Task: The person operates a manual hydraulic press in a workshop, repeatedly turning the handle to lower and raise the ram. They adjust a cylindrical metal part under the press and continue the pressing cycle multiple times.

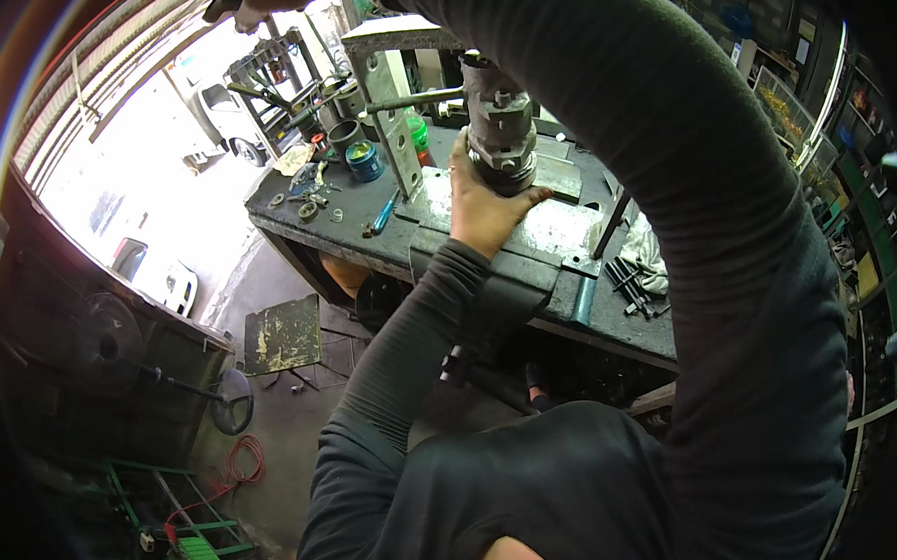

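My left hand [483,206] is wrapped round the lower end of a dark, greasy metal cylinder [499,118], its thumb stretched out to the right. The cylinder stands upright within a metal frame [392,122] with holes along its side plate. A thin metal bar [416,100] reaches from the cylinder out past the frame on the left. My right arm arches across the top of the view. At the upper left edge my right hand [268,0] is partly cut off, its fingers closed by a dark piece I cannot make out.
On the dark workbench [351,229] lie a blue-handled screwdriver [384,215], a blue tub [363,162], small metal parts [310,208], several black bolts [629,284] and a white rag [645,251]. A metal plate [283,334] and a red hose [244,459] are on the floor.
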The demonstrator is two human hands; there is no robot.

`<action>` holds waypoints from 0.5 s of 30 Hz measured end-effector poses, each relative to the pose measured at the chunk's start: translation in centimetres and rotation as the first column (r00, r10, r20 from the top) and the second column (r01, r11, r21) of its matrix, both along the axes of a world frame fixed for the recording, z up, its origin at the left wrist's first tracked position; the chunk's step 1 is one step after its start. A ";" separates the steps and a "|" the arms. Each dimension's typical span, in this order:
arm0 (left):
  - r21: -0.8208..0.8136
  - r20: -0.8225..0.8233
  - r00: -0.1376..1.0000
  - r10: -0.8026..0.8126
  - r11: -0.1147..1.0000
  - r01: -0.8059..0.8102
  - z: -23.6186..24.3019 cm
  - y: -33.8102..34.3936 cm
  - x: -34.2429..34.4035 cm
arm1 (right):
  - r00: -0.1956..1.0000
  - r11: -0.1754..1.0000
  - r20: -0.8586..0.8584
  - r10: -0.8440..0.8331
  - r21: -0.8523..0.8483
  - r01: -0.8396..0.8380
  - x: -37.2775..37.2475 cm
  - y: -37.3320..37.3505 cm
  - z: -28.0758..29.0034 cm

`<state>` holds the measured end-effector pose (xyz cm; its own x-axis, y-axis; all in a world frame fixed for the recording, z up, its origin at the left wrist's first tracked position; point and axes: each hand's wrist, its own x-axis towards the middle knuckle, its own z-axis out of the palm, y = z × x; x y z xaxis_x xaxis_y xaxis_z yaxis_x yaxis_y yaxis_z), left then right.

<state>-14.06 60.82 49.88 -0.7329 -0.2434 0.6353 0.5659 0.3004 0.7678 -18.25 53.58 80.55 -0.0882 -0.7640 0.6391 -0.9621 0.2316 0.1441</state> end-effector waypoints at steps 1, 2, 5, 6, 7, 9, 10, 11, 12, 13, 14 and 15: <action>0.042 -0.039 0.998 -0.058 0.997 0.060 0.7 1.5 -0.4 | 0.899 1.000 -0.437 -0.017 0.011 0.024 -3.2 -1.2 -0.1; 0.081 -0.072 0.992 -0.101 0.991 0.106 1.0 2.3 -0.7 | 0.623 0.999 -0.782 -0.009 0.022 0.042 -5.4 -2.5 0.1; 0.168 -0.115 0.974 -0.194 0.963 0.212 0.6 2.0 -1.4 | 0.284 0.977 -0.957 0.055 0.110 0.181 -5.6 -3.9 0.4; 0.151 -0.120 0.967 -0.225 0.959 0.241 0.7 1.8 -1.6 | 0.337 0.994 -0.938 0.083 0.100 0.035 -6.6 -4.3 0.4; 0.109 -0.103 0.979 -0.174 0.977 0.185 0.7 1.4 -1.3 | 0.605 0.993 -0.794 0.059 0.109 0.047 -5.5 -3.6 0.2; 0.168 -0.104 0.950 -0.294 0.936 0.308 0.4 -0.1 -1.6 | 0.950 0.989 -0.311 -0.007 0.138 0.052 -1.4 -1.5 0.4; 0.192 -0.113 0.921 -0.373 0.901 0.388 0.8 -0.3 -2.2 | 0.570 0.942 -0.819 0.068 0.241 0.235 -3.7 -3.6 1.6; 0.103 -0.070 0.933 -0.352 0.928 0.358 0.7 -1.2 -2.5 | 0.853 0.975 -0.522 -0.003 0.187 0.118 -3.1 -3.0 1.1; 0.011 -0.028 0.944 -0.330 0.944 0.330 0.7 -2.0 -2.8 | 0.907 0.986 -0.421 -0.011 0.148 0.081 -2.8 -2.3 0.6; -0.086 0.008 0.950 -0.311 0.947 0.311 0.9 -2.5 -3.3 | 0.910 0.986 -0.415 -0.017 0.144 0.084 -3.0 -2.1 0.4; -0.191 0.040 0.960 -0.277 0.941 0.280 1.4 -3.4 -3.6 | 0.910 0.988 -0.414 -0.014 0.134 0.076 -2.6 -2.2 0.5; -0.126 0.132 0.907 -0.401 0.901 0.416 1.2 -4.2 -4.6 | 0.911 0.990 -0.411 -0.013 0.123 0.070 -2.2 -2.1 0.7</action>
<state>-18.67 56.62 51.07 -0.8094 0.1819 0.5583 0.5853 0.1739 0.7919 -20.49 51.44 81.22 0.1251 -0.8454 0.5192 -0.8023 0.2217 0.5542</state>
